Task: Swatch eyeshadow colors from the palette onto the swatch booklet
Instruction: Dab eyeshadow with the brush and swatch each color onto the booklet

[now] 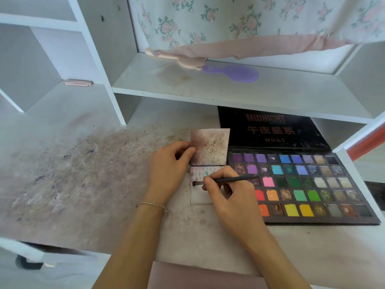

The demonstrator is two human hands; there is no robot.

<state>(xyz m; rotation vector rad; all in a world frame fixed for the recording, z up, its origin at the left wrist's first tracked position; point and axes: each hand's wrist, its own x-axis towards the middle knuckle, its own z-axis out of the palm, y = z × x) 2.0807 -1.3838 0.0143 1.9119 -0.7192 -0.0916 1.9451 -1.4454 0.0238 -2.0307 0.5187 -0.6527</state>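
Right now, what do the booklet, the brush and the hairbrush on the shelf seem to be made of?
Booklet: likely matte paper or card, since it folds flat and powder stains it.
Brush: dark, slim handle, plastic or painted wood; unclear which.
Hairbrush: probably plastic, a smooth, uniform lilac.

Lay open on the desk [83, 184]: swatch booklet [209, 163] just left of the palette [302, 184], touching it. Rested left hand [168, 170] on booklet's left edge, right hand [225, 190] over its lower page, brush [227, 180] crossing. Sat behind, on shelf [229, 90]: hairbrush [235, 73].
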